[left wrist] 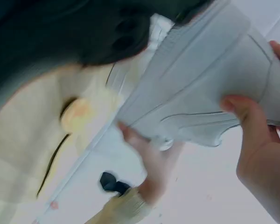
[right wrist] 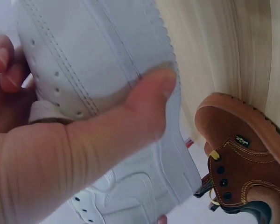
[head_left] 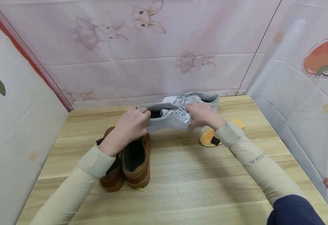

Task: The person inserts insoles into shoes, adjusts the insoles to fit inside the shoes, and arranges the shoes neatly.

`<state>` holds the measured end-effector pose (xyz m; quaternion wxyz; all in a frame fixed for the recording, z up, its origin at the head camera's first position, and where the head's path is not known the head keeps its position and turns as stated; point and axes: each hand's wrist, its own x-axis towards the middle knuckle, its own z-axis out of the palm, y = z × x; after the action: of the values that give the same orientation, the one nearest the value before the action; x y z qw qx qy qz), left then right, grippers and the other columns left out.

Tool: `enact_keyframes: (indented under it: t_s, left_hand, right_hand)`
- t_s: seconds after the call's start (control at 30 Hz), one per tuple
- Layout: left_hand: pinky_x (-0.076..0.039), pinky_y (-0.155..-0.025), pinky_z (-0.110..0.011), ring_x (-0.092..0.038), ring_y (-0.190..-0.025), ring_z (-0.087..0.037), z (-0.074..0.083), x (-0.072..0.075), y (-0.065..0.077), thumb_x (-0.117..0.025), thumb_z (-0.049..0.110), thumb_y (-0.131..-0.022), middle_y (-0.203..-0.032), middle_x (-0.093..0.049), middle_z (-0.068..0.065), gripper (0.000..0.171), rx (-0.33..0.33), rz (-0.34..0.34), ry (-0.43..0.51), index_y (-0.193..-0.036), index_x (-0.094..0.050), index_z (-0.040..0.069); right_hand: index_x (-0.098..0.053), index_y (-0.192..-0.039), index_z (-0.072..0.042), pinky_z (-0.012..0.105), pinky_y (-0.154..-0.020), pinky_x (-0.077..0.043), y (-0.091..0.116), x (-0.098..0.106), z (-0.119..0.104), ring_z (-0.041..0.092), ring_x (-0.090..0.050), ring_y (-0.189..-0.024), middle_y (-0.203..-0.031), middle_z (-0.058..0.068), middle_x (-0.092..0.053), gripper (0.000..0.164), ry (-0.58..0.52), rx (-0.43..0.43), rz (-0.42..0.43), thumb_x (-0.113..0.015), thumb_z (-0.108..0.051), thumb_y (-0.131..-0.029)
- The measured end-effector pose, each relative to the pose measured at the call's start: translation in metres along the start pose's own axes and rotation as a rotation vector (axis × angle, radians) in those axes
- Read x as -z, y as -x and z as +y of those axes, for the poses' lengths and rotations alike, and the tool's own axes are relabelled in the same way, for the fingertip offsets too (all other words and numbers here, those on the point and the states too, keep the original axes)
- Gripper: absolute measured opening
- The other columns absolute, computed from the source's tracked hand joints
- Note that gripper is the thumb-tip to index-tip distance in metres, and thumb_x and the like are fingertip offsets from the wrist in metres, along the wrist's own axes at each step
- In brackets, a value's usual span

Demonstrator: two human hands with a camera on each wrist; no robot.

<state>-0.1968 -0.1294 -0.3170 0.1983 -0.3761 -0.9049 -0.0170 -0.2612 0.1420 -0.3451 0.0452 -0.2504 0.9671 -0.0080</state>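
Between both hands is a white sneaker [head_left: 166, 123] with grey lining, held sideways over the back of the wooden surface. My left hand [head_left: 134, 123] grips its heel end; in the left wrist view the thumb [left wrist: 247, 112] presses on the heel's side. My right hand [head_left: 201, 115] holds the toe end. In the right wrist view its thumb [right wrist: 149, 95] lies across the upper, the tip at the sole edge. A second white sneaker [head_left: 213, 98] sits just behind, by the pink wall, partly hidden by the held one and my right hand.
A pair of brown shoes [head_left: 137, 175] stands at the left, partly under my left forearm. Yellow footwear [head_left: 207, 139] with a black patch lies at the right, partly covered by my right sleeve [head_left: 234, 137]. Printed walls [head_left: 152, 78] enclose the wooden surface [head_left: 186, 187] at the back and sides.
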Motion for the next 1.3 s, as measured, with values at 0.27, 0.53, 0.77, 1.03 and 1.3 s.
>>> enact_keyframes:
  t_s: [0.27, 0.53, 0.77, 1.03, 1.3]
  left_hand:
    - [-0.051, -0.069, -0.045, -0.055, -0.071, -0.034, 0.048, 0.003, 0.019, -0.072, 0.012, -0.073, -0.071, -0.058, -0.010, 0.014, 0.004, 0.191, -0.025, -0.074, -0.062, 0.002]
    - [-0.054, -0.059, -0.043, -0.057, -0.077, -0.038, 0.103, -0.005, 0.037, -0.073, 0.012, -0.072, -0.074, -0.059, -0.012, 0.016, 0.080, 0.328, -0.015, -0.077, -0.064, -0.001]
    - [-0.053, -0.051, -0.041, -0.056, -0.078, -0.039, 0.150, -0.026, 0.052, -0.066, 0.019, -0.084, -0.073, -0.056, -0.010, 0.020, 0.175, 0.408, -0.027, -0.075, -0.061, 0.001]
    - [-0.051, -0.045, -0.039, -0.056, -0.083, -0.043, 0.177, -0.047, 0.064, -0.051, 0.015, -0.092, -0.074, -0.054, -0.011, 0.023, 0.263, 0.454, -0.061, -0.077, -0.061, 0.001]
    - [-0.052, -0.049, -0.044, -0.056, -0.078, -0.050, 0.188, -0.060, 0.060, -0.040, 0.012, -0.095, -0.074, -0.055, -0.013, 0.032, 0.289, 0.424, -0.181, -0.076, -0.063, -0.001]
  right_hand:
    - [-0.046, -0.134, -0.022, 0.039, -0.050, -0.041, 0.016, 0.016, 0.012, 0.026, -0.057, -0.072, -0.103, 0.001, -0.065, 0.094, 0.093, 0.159, 0.045, -0.082, -0.037, -0.048]
    - [-0.047, -0.133, -0.029, 0.036, -0.047, -0.039, 0.028, 0.015, 0.016, 0.022, -0.059, -0.074, -0.112, -0.003, -0.063, 0.094, 0.156, 0.266, 0.066, -0.081, -0.034, -0.046]
    - [-0.049, -0.136, -0.030, 0.033, -0.045, -0.038, 0.031, 0.001, 0.016, 0.018, -0.055, -0.062, -0.132, -0.008, -0.055, 0.094, 0.181, 0.361, 0.094, -0.083, -0.027, -0.048]
    - [-0.050, -0.134, -0.034, 0.030, -0.043, -0.033, 0.026, -0.025, 0.010, 0.016, -0.049, -0.055, -0.134, -0.010, -0.053, 0.084, 0.140, 0.423, 0.130, -0.083, -0.045, -0.058]
    - [-0.050, -0.135, -0.031, 0.029, -0.043, -0.034, 0.005, -0.045, 0.009, 0.013, -0.046, -0.052, -0.134, -0.011, -0.053, 0.083, 0.092, 0.523, 0.165, -0.084, -0.023, -0.059]
